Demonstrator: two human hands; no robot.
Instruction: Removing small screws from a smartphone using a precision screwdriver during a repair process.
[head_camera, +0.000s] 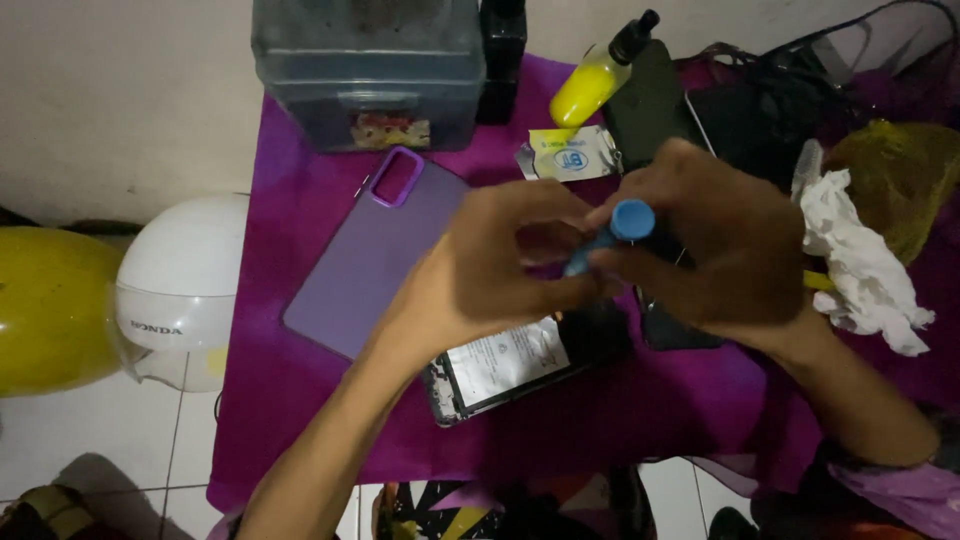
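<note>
Gripping blue-capped tool (615, 232) between both hands above opened phone (520, 365): left hand (500, 265) pinches shaft, right hand (725, 250) wraps cap end, likely steadying. Purple phone case (375, 250) set aside on magenta cloth (620, 410).

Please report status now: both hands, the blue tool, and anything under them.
Left hand and right hand both grip blue tool, above purple cloth. Opened phone lies beneath hands. Purple case to the left, apart.

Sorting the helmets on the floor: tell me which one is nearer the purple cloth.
The white helmet: it sits right at the left edge of the purple cloth. The yellow helmet lies farther left, at the picture's edge, beyond the white one.
</note>
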